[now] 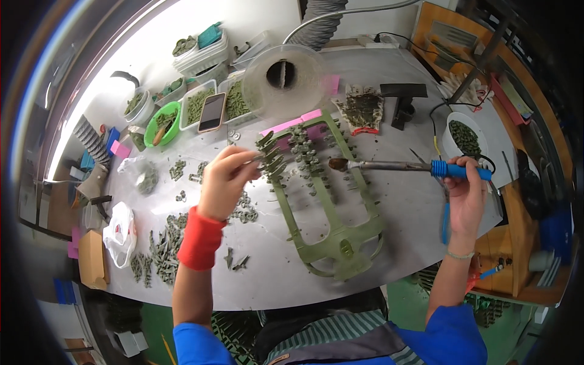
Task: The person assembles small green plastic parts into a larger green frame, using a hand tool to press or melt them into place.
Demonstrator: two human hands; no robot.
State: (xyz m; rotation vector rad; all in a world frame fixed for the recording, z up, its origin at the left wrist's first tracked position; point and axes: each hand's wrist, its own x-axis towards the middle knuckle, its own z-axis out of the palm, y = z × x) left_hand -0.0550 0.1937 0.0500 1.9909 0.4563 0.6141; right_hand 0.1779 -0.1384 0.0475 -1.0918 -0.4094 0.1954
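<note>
A green wax-like frame (333, 237) with three long bars lies tilted on the grey table, its bars lined with small green pieces (304, 152). My left hand (228, 176), with a red wristband, is at the upper end of the left bar. Its thumb and fingers are pinched together by a small green piece (269, 159) there. My right hand (467, 198) is wrapped round the blue handle of a soldering iron (389, 165). The iron points left, and its dark, wide tip is over the gap between the middle and right bars, near the pieces. Whether it touches any cannot be made out.
Loose green pieces (167, 246) lie in heaps at the left. Tubs of green pieces, a green bowl (149, 137) and a phone (212, 112) stand behind. A clear funnel-like hood (255, 79) hangs at the back. At right stand a white bowl (449, 143) and a black stand (404, 91).
</note>
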